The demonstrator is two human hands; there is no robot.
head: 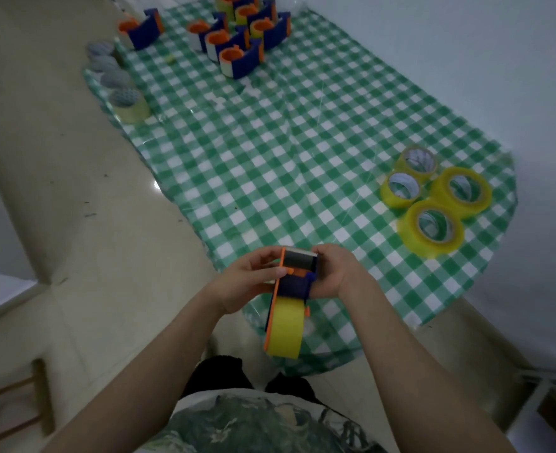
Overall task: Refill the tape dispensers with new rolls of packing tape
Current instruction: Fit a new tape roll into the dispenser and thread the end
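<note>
Dispenser (pixel 291 282), blue and orange, yellow tape roll (pixel 285 328) fitted: gripped by left hand (pixel 247 282) and right hand (pixel 330 273) above near edge of checked tablecloth (pixel 270 152). Four loose yellow rolls (pixel 433 194) lie at right.

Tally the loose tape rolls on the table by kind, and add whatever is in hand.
Yellow open-core rolls, at the right: 4
Grey-capped rolls, at the left: 4
Dispenser loaded with a yellow roll, gripped by the left hand and right hand: 1
Total: 9
</note>
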